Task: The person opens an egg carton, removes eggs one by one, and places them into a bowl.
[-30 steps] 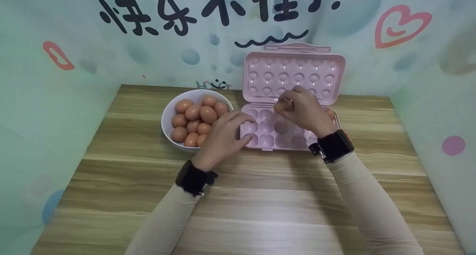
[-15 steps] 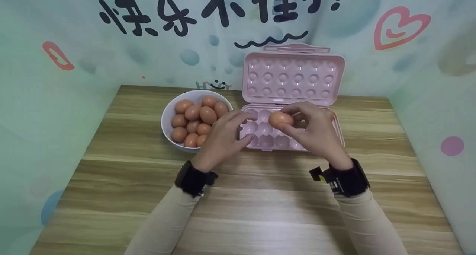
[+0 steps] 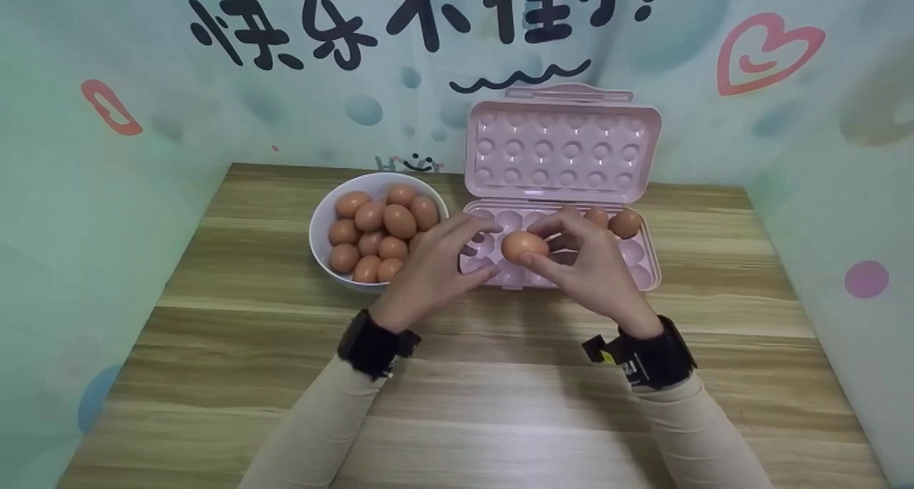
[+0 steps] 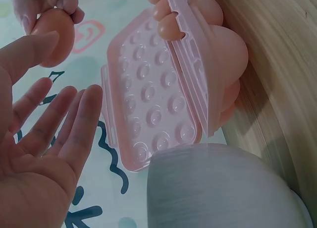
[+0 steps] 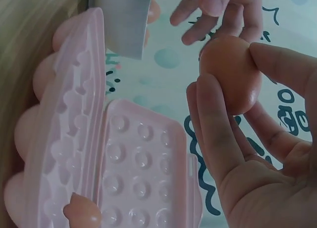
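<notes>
My right hand [image 3: 593,271] pinches a brown egg [image 3: 523,248] between thumb and fingers, above the pink egg carton [image 3: 634,252]. In the right wrist view the held egg [image 5: 230,74] lies between the fingertips. Facing it from the left is my left hand [image 3: 432,271], fingers spread, thumb apart and nothing in its grasp. The left wrist view shows the left palm [image 4: 44,168] with its fingers nearly straight; the thumb overlaps the egg there, but the head view shows a gap. A few eggs [image 3: 625,223] sit in the carton's back row at the right.
A white bowl [image 3: 318,253] heaped with several brown eggs [image 3: 370,215] stands left of the carton, partly behind my left hand. The carton's lid [image 3: 557,183] is raised against the patterned backdrop [image 3: 285,111]. Wooden tabletop [image 3: 485,403] lies in front.
My right hand has brought the egg from the carton's back row toward the front and left, nearer my left hand. The left hand has hardly moved.
</notes>
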The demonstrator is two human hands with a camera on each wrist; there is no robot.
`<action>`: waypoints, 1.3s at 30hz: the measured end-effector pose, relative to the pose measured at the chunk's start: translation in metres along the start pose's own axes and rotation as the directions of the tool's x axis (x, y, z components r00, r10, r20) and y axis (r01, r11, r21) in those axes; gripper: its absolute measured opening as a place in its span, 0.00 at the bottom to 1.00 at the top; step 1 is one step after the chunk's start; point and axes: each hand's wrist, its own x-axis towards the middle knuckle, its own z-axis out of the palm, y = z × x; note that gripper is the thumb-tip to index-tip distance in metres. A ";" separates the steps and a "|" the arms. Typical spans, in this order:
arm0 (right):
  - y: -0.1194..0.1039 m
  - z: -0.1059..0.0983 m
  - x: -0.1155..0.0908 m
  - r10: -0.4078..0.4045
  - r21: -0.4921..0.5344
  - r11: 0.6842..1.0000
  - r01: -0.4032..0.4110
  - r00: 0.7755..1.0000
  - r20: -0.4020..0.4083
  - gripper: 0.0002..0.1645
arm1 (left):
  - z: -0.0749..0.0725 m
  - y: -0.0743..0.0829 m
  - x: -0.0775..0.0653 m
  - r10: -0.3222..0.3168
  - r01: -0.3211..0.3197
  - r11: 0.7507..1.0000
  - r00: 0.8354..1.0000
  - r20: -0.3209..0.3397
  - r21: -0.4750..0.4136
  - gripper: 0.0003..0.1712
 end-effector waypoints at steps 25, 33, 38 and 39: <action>-0.005 0.004 -0.001 0.010 0.063 0.998 -0.014 0.998 0.057 0.18 | -0.031 -0.003 -0.003 0.000 0.000 1.000 1.000 -0.014 0.029 0.23; -0.004 -0.010 0.001 0.057 0.013 0.998 -0.057 0.998 0.026 0.20 | -0.085 -0.033 -0.017 -0.157 0.159 0.986 0.986 -0.046 0.046 0.25; -0.001 -0.018 0.001 0.073 -0.002 0.997 -0.073 0.997 0.002 0.19 | -0.106 -0.052 -0.021 -0.276 0.270 0.958 0.959 0.061 0.093 0.26; -0.001 -0.019 0.002 0.072 0.001 0.997 -0.072 0.997 -0.001 0.19 | -0.110 -0.056 -0.022 -0.297 0.289 0.952 0.951 0.082 0.099 0.25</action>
